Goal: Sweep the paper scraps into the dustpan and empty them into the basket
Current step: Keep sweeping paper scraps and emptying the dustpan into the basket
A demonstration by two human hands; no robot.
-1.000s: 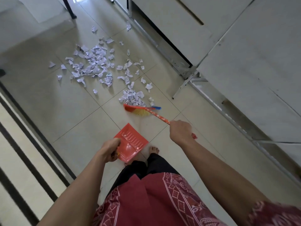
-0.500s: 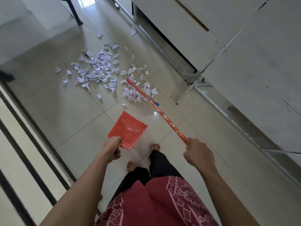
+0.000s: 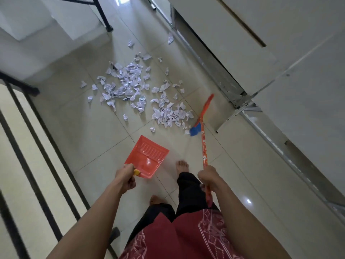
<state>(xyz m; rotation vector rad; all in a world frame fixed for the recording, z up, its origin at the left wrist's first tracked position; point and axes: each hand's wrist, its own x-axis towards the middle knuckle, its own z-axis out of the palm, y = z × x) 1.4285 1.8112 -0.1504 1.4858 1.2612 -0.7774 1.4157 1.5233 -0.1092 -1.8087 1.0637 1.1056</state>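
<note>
White paper scraps (image 3: 130, 86) lie scattered over the tiled floor, with a denser heap (image 3: 169, 114) nearer my feet. My left hand (image 3: 126, 176) grips the yellow handle of a red dustpan (image 3: 146, 158), held low in front of me with nothing in it. My right hand (image 3: 208, 177) grips the patterned orange stick of a broom (image 3: 203, 144). The broom's orange and blue head (image 3: 200, 118) is just right of the near heap. No basket is in view.
White panels on metal frames (image 3: 242, 101) run along the right side. A black table leg (image 3: 104, 15) stands at the top left, and a black-striped surface (image 3: 28, 165) borders the left. My bare feet (image 3: 182, 165) are on the floor just behind the dustpan.
The broom head has swung from the left side of the near heap to its right side. The dustpan has stayed in my left hand, and the view has stepped back a little.
</note>
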